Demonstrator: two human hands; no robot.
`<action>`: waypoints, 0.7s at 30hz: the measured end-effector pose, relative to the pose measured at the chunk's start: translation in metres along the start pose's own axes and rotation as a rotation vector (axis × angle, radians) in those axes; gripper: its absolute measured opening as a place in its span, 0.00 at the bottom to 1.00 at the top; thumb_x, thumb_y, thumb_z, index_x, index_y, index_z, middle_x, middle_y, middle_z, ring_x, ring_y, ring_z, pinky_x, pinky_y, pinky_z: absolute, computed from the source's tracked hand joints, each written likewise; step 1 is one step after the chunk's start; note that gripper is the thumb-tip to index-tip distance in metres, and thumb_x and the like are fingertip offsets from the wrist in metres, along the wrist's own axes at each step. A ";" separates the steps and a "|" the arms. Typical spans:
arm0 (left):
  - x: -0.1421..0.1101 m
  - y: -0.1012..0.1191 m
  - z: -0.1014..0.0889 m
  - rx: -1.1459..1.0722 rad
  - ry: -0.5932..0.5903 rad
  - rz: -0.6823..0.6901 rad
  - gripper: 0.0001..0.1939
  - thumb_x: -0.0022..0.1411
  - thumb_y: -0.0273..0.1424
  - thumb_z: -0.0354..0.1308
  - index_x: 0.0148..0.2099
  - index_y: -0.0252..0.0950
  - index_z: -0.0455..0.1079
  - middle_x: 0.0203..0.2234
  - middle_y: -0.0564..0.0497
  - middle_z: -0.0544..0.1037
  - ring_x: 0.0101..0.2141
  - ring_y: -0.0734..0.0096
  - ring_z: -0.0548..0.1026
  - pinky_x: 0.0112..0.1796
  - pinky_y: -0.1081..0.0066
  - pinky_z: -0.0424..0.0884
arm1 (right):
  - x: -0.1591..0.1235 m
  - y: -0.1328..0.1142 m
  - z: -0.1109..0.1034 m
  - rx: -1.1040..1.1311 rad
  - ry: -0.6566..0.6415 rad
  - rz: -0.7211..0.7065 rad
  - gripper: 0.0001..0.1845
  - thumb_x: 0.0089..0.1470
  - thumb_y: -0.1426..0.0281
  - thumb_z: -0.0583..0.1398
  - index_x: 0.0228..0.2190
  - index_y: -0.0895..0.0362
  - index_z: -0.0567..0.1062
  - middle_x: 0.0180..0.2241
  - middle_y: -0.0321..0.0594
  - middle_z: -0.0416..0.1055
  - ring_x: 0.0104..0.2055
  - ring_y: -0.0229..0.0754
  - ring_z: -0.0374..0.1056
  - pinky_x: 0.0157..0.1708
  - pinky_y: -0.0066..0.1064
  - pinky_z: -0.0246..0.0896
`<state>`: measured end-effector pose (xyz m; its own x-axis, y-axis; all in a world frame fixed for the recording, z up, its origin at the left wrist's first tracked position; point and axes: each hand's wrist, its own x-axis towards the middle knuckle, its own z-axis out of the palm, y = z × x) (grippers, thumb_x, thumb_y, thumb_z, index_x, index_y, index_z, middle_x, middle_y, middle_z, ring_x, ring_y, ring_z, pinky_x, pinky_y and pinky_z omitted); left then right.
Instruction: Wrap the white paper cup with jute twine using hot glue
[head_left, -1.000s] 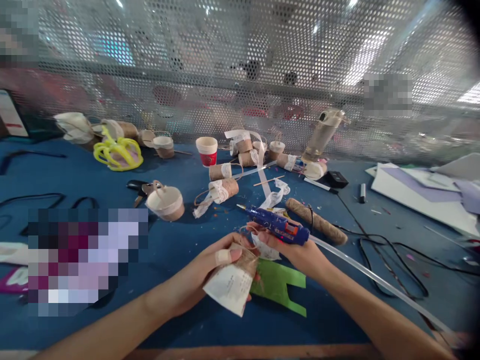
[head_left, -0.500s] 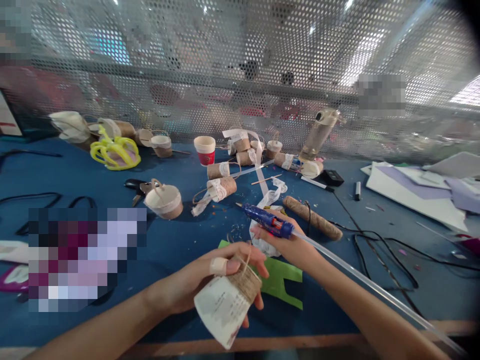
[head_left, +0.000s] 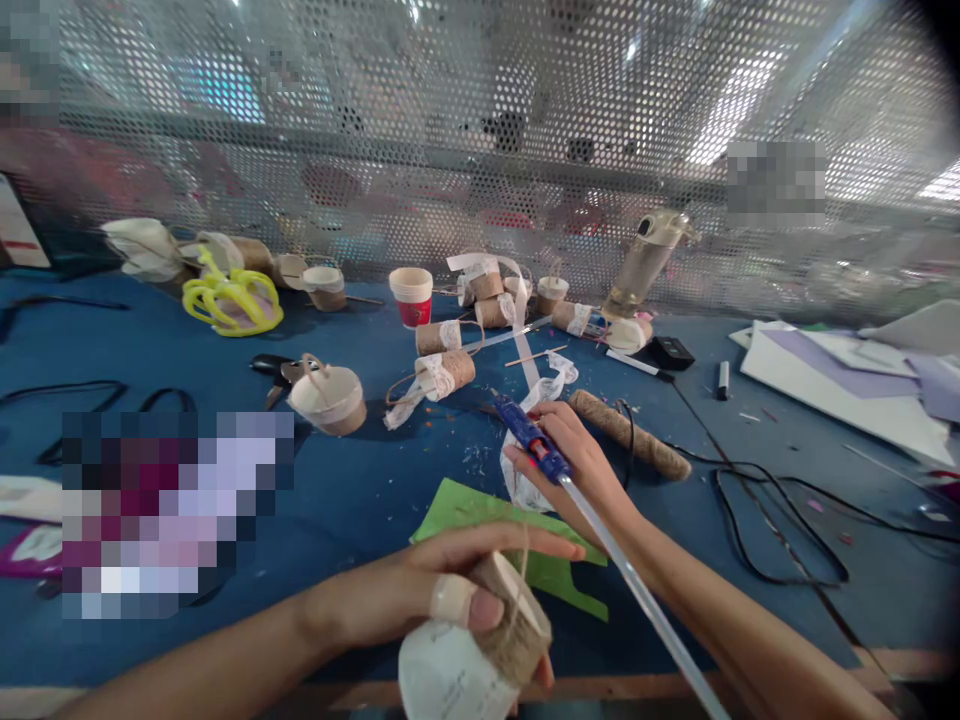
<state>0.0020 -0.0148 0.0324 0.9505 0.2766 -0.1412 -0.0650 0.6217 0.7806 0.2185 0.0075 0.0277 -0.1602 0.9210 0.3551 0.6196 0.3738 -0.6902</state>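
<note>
My left hand (head_left: 442,580) is closed around a paper cup (head_left: 454,672), its thumb with a plaster pressed on the twine-wrapped part. The cup lies tilted, its white side toward me and its twine end up and to the right. In my right hand (head_left: 581,465) is a blue hot glue gun (head_left: 531,437), with a long clear glue stick (head_left: 637,590) trailing from its back toward the front edge. The gun's nozzle points away to the upper left, apart from the cup. Under the hands lies a cut green sheet (head_left: 469,510).
Beyond the hands lie twine-wrapped cups (head_left: 446,374), a red paper cup (head_left: 411,300) and white lace ribbon (head_left: 555,378). A roll of twine (head_left: 630,433) and a black cable (head_left: 750,575) are at right. A yellow crown-like piece (head_left: 232,305) stands at back left.
My left hand has moved slightly down and right with the cup, turning its twine end more toward me. The glue gun has swung so its stick points more steeply down.
</note>
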 end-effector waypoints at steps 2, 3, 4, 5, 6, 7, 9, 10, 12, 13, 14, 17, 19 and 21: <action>0.000 0.000 0.002 0.002 -0.007 -0.042 0.34 0.61 0.37 0.62 0.68 0.46 0.61 0.39 0.45 0.84 0.38 0.56 0.81 0.38 0.61 0.74 | -0.002 0.001 0.003 -0.051 -0.021 -0.024 0.06 0.60 0.67 0.61 0.36 0.52 0.67 0.46 0.47 0.68 0.45 0.49 0.70 0.47 0.42 0.69; 0.000 0.000 0.003 0.007 0.003 -0.047 0.35 0.60 0.37 0.62 0.69 0.46 0.61 0.41 0.45 0.84 0.38 0.57 0.81 0.38 0.61 0.73 | -0.003 0.002 0.005 -0.072 -0.034 -0.037 0.06 0.59 0.69 0.60 0.37 0.52 0.67 0.47 0.47 0.68 0.45 0.50 0.70 0.46 0.42 0.69; 0.001 0.000 0.004 0.019 0.016 -0.043 0.35 0.60 0.36 0.63 0.68 0.47 0.62 0.45 0.45 0.83 0.38 0.58 0.81 0.38 0.62 0.73 | -0.004 0.003 0.007 -0.089 -0.046 -0.051 0.07 0.58 0.71 0.60 0.38 0.52 0.66 0.47 0.48 0.67 0.45 0.50 0.70 0.46 0.42 0.69; 0.001 0.001 0.004 0.035 0.033 -0.031 0.35 0.59 0.36 0.63 0.67 0.48 0.63 0.52 0.44 0.80 0.40 0.59 0.80 0.38 0.64 0.73 | -0.004 0.006 0.008 -0.103 -0.058 -0.063 0.09 0.57 0.72 0.60 0.40 0.53 0.66 0.47 0.48 0.67 0.45 0.51 0.70 0.45 0.42 0.69; 0.001 0.001 0.004 0.047 0.048 -0.013 0.34 0.57 0.35 0.65 0.66 0.48 0.65 0.58 0.45 0.76 0.41 0.60 0.80 0.38 0.67 0.73 | -0.005 0.008 0.009 -0.116 -0.067 -0.073 0.12 0.55 0.73 0.60 0.41 0.53 0.65 0.48 0.49 0.66 0.46 0.52 0.69 0.43 0.42 0.69; 0.002 0.001 0.003 0.049 0.058 0.007 0.35 0.56 0.36 0.66 0.66 0.48 0.67 0.63 0.45 0.70 0.42 0.61 0.79 0.37 0.69 0.72 | -0.005 0.010 0.010 -0.126 -0.073 -0.079 0.14 0.53 0.74 0.60 0.42 0.53 0.65 0.49 0.49 0.66 0.46 0.53 0.69 0.42 0.42 0.69; 0.003 0.000 0.003 0.023 0.067 0.040 0.36 0.54 0.37 0.67 0.65 0.46 0.67 0.67 0.44 0.65 0.43 0.60 0.79 0.35 0.71 0.72 | -0.006 0.015 0.011 -0.140 -0.074 -0.077 0.18 0.49 0.77 0.59 0.42 0.52 0.64 0.49 0.50 0.65 0.45 0.54 0.69 0.39 0.42 0.69; 0.003 -0.001 0.002 0.002 0.067 0.052 0.37 0.54 0.38 0.67 0.66 0.45 0.67 0.66 0.43 0.66 0.42 0.59 0.80 0.34 0.70 0.72 | -0.006 0.016 0.012 -0.142 -0.072 -0.072 0.19 0.48 0.77 0.59 0.42 0.52 0.64 0.50 0.50 0.65 0.44 0.54 0.68 0.38 0.42 0.69; 0.004 -0.002 0.002 -0.033 0.064 0.074 0.37 0.54 0.39 0.66 0.66 0.43 0.66 0.64 0.41 0.68 0.41 0.57 0.81 0.34 0.69 0.73 | -0.007 0.017 0.012 -0.130 -0.066 -0.058 0.20 0.46 0.78 0.58 0.42 0.52 0.64 0.49 0.50 0.64 0.43 0.54 0.68 0.37 0.43 0.68; 0.004 -0.002 0.002 -0.038 0.061 0.079 0.37 0.54 0.39 0.66 0.66 0.43 0.66 0.63 0.40 0.70 0.40 0.57 0.81 0.34 0.68 0.74 | -0.008 0.017 0.012 -0.117 -0.063 -0.050 0.19 0.46 0.78 0.58 0.41 0.52 0.64 0.49 0.50 0.65 0.43 0.54 0.68 0.38 0.43 0.68; 0.004 -0.002 0.001 -0.035 0.055 0.076 0.36 0.55 0.39 0.66 0.66 0.42 0.66 0.61 0.39 0.72 0.41 0.56 0.81 0.34 0.68 0.74 | -0.008 0.017 0.012 -0.097 -0.060 -0.042 0.18 0.47 0.78 0.58 0.40 0.52 0.64 0.49 0.49 0.65 0.44 0.54 0.68 0.39 0.43 0.68; 0.005 -0.003 0.000 -0.028 0.018 0.059 0.35 0.58 0.38 0.65 0.66 0.41 0.65 0.56 0.38 0.77 0.41 0.55 0.81 0.34 0.67 0.75 | -0.006 0.014 0.010 -0.015 -0.041 0.001 0.14 0.49 0.76 0.60 0.37 0.52 0.65 0.47 0.47 0.65 0.45 0.53 0.66 0.44 0.42 0.66; 0.007 -0.004 -0.001 -0.073 0.021 0.101 0.32 0.59 0.38 0.64 0.65 0.42 0.67 0.57 0.37 0.75 0.41 0.54 0.81 0.33 0.66 0.77 | -0.003 0.013 0.007 0.058 -0.008 0.053 0.11 0.51 0.73 0.62 0.35 0.52 0.65 0.44 0.45 0.66 0.46 0.51 0.65 0.47 0.42 0.64; 0.010 -0.005 -0.003 -0.134 0.093 0.188 0.26 0.60 0.40 0.63 0.60 0.41 0.71 0.59 0.38 0.72 0.39 0.55 0.82 0.34 0.64 0.78 | -0.001 0.012 0.002 0.150 0.025 0.129 0.10 0.54 0.68 0.64 0.32 0.52 0.66 0.40 0.43 0.67 0.43 0.48 0.65 0.46 0.39 0.64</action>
<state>0.0107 -0.0133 0.0251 0.8864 0.4588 -0.0616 -0.2834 0.6431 0.7114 0.2248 0.0116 0.0180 -0.0662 0.9601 0.2717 0.5118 0.2665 -0.8167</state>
